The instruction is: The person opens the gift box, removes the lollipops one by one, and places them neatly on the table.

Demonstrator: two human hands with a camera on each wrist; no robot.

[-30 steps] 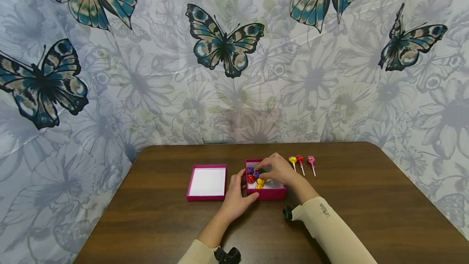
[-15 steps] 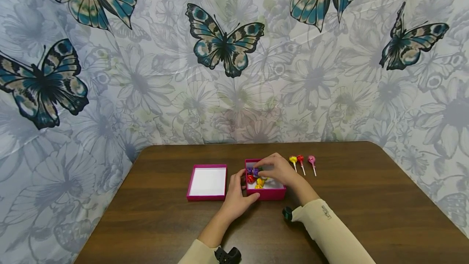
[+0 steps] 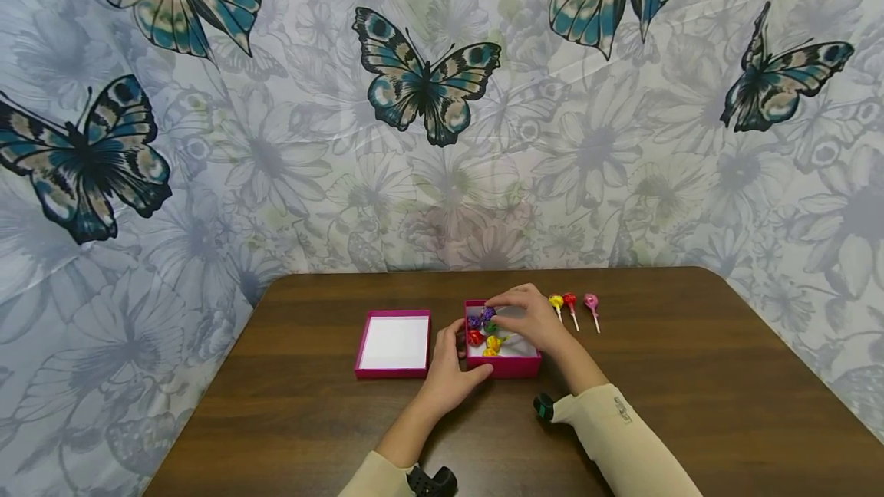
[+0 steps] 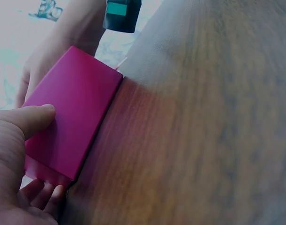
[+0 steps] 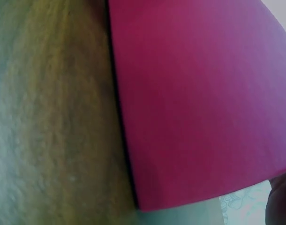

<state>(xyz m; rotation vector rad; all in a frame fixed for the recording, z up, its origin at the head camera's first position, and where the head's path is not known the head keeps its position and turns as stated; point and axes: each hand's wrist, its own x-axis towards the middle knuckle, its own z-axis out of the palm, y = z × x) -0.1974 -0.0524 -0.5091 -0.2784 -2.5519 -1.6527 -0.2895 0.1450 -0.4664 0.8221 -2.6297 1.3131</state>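
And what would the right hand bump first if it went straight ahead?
The right hand would probably meet the purple candy at its fingertips; depth and whether it's pinched are unclear.

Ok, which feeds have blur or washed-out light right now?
Head: sharpest, box and lollipops readable; left wrist: backdrop bleached pale, table grain soft; right wrist: blurriest, table grain smeared, box side nearly featureless.

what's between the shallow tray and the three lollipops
The head view shows an open pink box of wrapped candies, plus the left hand and right hand.
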